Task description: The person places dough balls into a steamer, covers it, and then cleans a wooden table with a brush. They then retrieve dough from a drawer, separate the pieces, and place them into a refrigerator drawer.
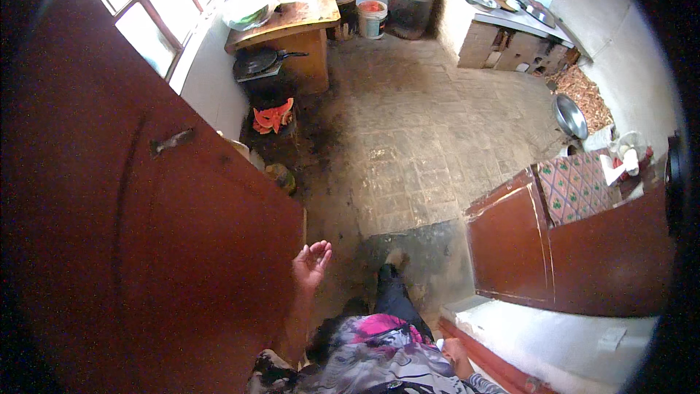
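Observation:
My left hand (311, 264) is raised beside the edge of a reddish-brown door leaf (208, 241), palm up with fingers loosely curled and nothing in it. Low beside my patterned shirt, my right hand (455, 351) has curled fingers and a small white thing (439, 344) at them; whether it is gripped is unclear. One foot (396, 257) is forward on the dark floor by the doorway. A second door leaf (601, 252) stands to the right.
Ahead are a wooden table (306, 6) bearing a plastic bag (249, 10), a bucket (373, 25), a lidded drum (411, 8) and a brick stove counter (511, 49). Watermelon rinds (273, 116) lie at left. A metal basin (570, 116) leans near corncobs (584, 96) at right.

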A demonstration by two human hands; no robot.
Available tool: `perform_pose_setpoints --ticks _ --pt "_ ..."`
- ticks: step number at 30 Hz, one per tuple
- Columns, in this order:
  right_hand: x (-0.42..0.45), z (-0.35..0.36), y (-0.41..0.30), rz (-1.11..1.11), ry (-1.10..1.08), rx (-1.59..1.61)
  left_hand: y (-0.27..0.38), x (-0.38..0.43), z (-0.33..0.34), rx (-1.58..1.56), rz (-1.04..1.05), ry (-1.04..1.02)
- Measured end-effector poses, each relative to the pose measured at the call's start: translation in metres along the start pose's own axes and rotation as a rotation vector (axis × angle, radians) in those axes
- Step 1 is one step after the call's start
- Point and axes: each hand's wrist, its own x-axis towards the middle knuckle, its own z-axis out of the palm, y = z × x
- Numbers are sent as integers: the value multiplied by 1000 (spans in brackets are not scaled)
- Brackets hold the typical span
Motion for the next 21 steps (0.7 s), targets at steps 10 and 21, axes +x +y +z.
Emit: perform_pose_setpoints --ticks 10,21 --pt "123 -113 118 169 385 303 52 195 63 -139 67 86" --pt "360 -432 200 457 530 1139 134 346 114 -210 282 298"
